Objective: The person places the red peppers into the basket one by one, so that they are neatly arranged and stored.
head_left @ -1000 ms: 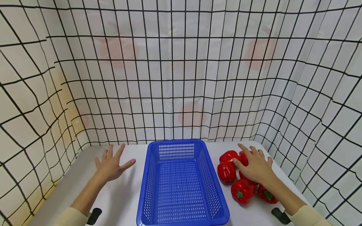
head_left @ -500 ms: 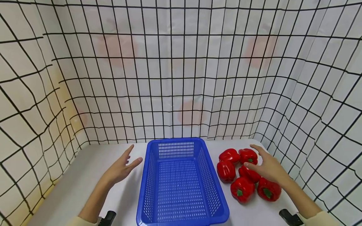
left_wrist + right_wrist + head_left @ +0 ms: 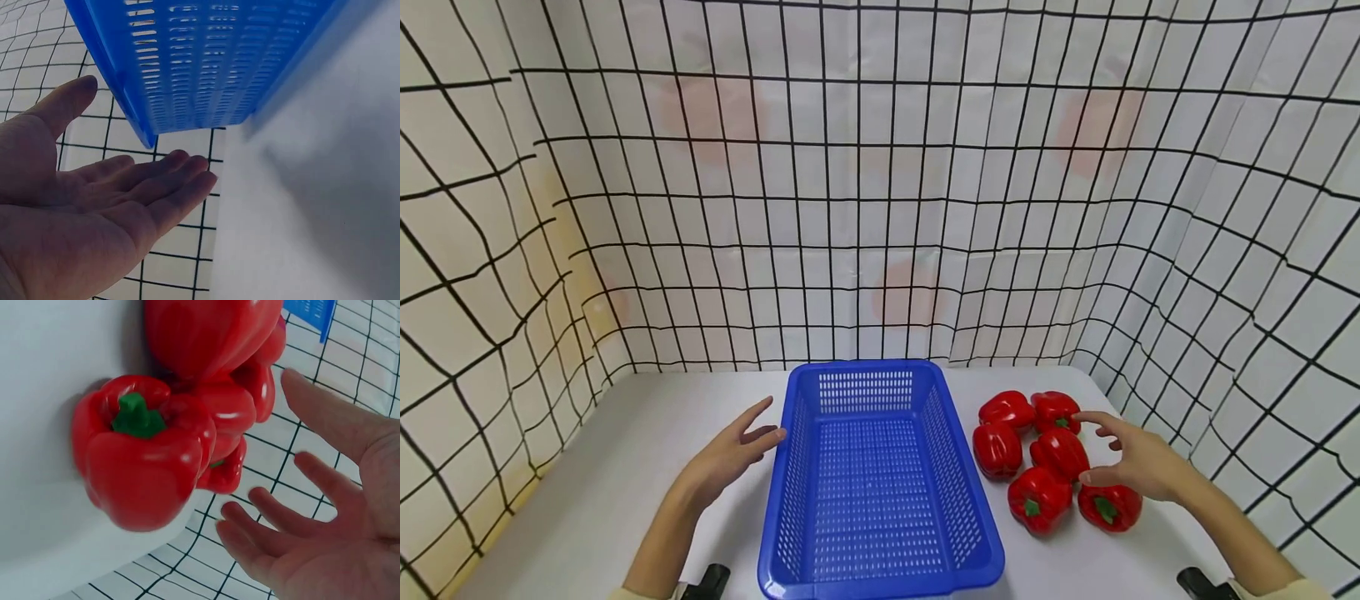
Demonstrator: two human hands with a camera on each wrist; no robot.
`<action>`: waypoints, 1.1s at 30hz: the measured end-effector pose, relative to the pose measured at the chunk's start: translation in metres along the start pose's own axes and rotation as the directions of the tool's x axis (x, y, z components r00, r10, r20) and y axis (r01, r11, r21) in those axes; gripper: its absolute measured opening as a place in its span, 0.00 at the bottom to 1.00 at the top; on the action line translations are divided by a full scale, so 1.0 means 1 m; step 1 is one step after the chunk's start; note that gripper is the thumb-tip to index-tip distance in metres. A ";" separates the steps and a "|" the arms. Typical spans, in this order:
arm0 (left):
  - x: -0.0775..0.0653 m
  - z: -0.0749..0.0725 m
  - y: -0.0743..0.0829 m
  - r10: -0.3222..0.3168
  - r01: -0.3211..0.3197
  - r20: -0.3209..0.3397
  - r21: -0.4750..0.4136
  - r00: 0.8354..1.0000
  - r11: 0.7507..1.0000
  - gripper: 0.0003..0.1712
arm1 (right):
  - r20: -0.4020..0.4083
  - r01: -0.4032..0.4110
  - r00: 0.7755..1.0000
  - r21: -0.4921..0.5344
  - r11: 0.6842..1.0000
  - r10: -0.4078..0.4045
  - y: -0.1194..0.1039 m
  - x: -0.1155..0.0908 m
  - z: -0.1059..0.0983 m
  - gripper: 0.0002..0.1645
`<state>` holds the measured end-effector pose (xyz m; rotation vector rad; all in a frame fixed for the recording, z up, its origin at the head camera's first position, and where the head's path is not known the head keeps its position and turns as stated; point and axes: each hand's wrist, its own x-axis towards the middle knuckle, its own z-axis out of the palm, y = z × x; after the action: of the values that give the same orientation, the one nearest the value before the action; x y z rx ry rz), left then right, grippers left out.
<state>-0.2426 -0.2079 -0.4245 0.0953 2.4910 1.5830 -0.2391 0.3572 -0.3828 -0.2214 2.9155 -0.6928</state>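
Several glossy red bell peppers (image 3: 1060, 454) with green stems lie in a cluster on the white table, right of a blue perforated plastic basket (image 3: 883, 592). My right hand (image 3: 1138, 458) hovers at the cluster's right side, fingers parted and holding nothing. In the right wrist view, the nearest bell pepper (image 3: 144, 469) shows its stem, with the palm of the right hand (image 3: 325, 531) off to one side. Beside the basket's left rim is my left hand (image 3: 722, 462), relaxed, its thumb tip right at the rim. The left wrist view shows the left palm (image 3: 94, 206) holding nothing.
Black wire grid (image 3: 865, 225) over pale sheeting walls the table in at the back and both sides. The white tabletop (image 3: 617, 467) stretches left of the basket. A dark strap piece (image 3: 707, 581) sits at the left wrist, another (image 3: 1202, 583) at the right.
My left hand has moved right, up to the basket's rim, its fingers less spread. My right hand has shifted right from above the bell peppers to their right side. The peppers and basket stay put.
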 end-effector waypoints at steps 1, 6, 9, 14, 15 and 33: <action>0.000 0.000 0.000 0.006 -0.006 0.007 -0.019 1.000 1.000 0.49 | 0.024 -0.003 1.000 0.009 1.000 0.002 0.001 0.000 -0.001 0.57; 0.002 0.002 -0.003 0.048 -0.043 0.042 -0.114 0.998 0.993 0.46 | 0.108 -0.010 0.994 0.041 0.999 0.005 0.006 -0.002 -0.006 0.54; 0.004 0.001 -0.006 0.070 -0.055 0.072 -0.184 0.995 0.981 0.46 | 0.131 -0.013 0.991 0.048 0.999 0.007 0.008 -0.004 -0.008 0.51; 0.006 -0.002 -0.013 0.106 -0.067 0.134 -0.271 0.985 0.960 0.47 | 0.148 -0.028 0.989 0.030 0.999 0.023 0.009 -0.007 -0.009 0.49; 0.007 -0.002 -0.013 0.114 -0.069 0.147 -0.281 0.983 0.957 0.47 | 0.149 -0.028 0.989 0.024 0.999 0.024 0.010 -0.008 -0.009 0.49; 0.011 0.002 -0.021 0.172 -0.069 0.196 -0.444 0.965 0.893 0.47 | 0.228 -0.065 0.972 0.058 0.996 0.051 0.019 -0.009 0.004 0.50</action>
<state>-0.2517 -0.2129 -0.4455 0.3550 1.9391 2.0103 -0.2322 0.3739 -0.3941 -0.1932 2.6675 -0.7025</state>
